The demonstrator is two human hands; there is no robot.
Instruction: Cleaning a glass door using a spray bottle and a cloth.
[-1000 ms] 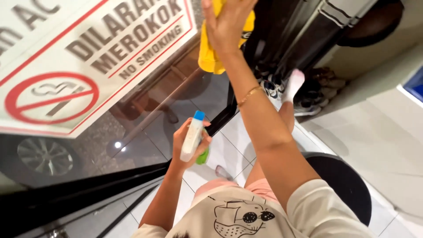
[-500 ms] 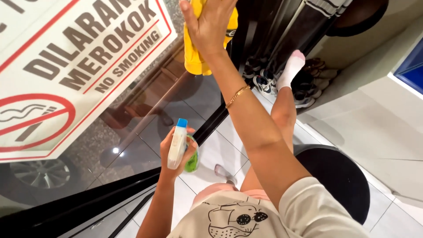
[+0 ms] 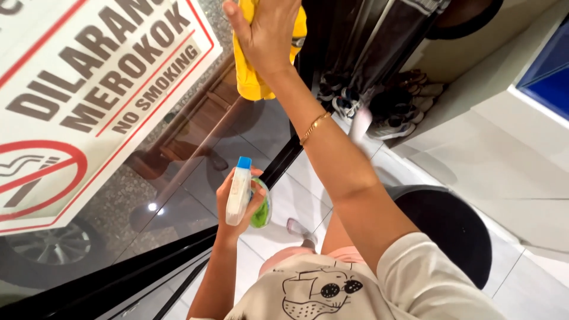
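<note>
At nine o'clock a sign (image 3: 77, 101) sits on the glass (image 3: 178, 178). At centre our left hand (image 3: 237, 204) is clamped around a spray bottle (image 3: 239, 191). At twelve o'clock our right hand (image 3: 267, 29) presses flat, fingers spread, on a yellow cloth (image 3: 252, 80) against the glass.

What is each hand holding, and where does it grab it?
Left hand wraps the spray bottle around its body. Right hand presses a yellow cloth flat against the glass.

Right hand (image 3: 267, 29) pressing yellow cloth (image 3: 252, 77) on glass door (image 3: 195, 154), left hand (image 3: 237, 204) gripping spray bottle (image 3: 240, 189)
</note>
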